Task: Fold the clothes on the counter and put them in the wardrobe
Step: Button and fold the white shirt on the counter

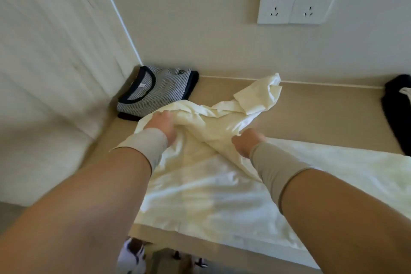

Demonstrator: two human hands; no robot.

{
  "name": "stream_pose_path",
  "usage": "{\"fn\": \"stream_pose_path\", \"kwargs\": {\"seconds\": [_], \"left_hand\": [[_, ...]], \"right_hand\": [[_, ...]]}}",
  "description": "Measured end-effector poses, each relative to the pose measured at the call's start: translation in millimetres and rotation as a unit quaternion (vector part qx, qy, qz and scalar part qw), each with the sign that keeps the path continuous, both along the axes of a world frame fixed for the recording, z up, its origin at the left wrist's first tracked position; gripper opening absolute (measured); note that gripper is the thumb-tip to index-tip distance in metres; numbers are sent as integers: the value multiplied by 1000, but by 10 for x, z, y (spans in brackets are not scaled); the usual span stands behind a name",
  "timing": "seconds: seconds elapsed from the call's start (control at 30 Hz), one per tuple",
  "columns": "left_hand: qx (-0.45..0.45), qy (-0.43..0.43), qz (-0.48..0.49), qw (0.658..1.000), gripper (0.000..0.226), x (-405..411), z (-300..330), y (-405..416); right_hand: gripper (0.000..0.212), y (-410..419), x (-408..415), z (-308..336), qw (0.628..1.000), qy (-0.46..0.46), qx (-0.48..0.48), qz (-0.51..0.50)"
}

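While both forearms reach in from the bottom of the frame, each with a beige wrist sleeve, a pale yellow garment lies spread over the beige counter across the lower middle. Just above centre, the left hand grips a bunched fold of that garment, fingers curled into the cloth. Right of it, the right hand clutches the same twisted cloth, its fingertips hidden. Beyond the hands, a loose end of the garment rises crumpled toward the wall. At upper left of the counter sits a folded striped shirt in the corner. A dark garment lies at the right edge. Two white wall sockets show at upper right.
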State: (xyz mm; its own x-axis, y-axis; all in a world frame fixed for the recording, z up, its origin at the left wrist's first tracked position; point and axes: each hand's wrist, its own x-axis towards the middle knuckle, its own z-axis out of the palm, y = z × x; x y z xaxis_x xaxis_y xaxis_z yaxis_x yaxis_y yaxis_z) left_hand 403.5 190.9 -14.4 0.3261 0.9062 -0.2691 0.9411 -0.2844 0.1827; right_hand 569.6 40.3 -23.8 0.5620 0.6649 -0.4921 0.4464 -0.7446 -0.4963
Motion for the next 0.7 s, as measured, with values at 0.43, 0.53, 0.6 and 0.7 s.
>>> {"fn": "stream_pose_path", "kwargs": {"seconds": [0.43,0.53,0.6,0.7], "left_hand": [[62,-156,-57,984,21,-466,-317,1083],[46,-71,-81,993,11,-631,-351,1092],[-15,-7,-95,995,29,-743,-407,1050],[-10,-45,-52,998,38,-902,-458,922]], "right_hand": [[34,567,-430,-175,918,-71,98,-378],[31,459,-538,-173,939,-57,107,-322],[27,406,-645,-234,968,7,43,-247],[23,330,-778,-252,975,-2,16,-223]]}}
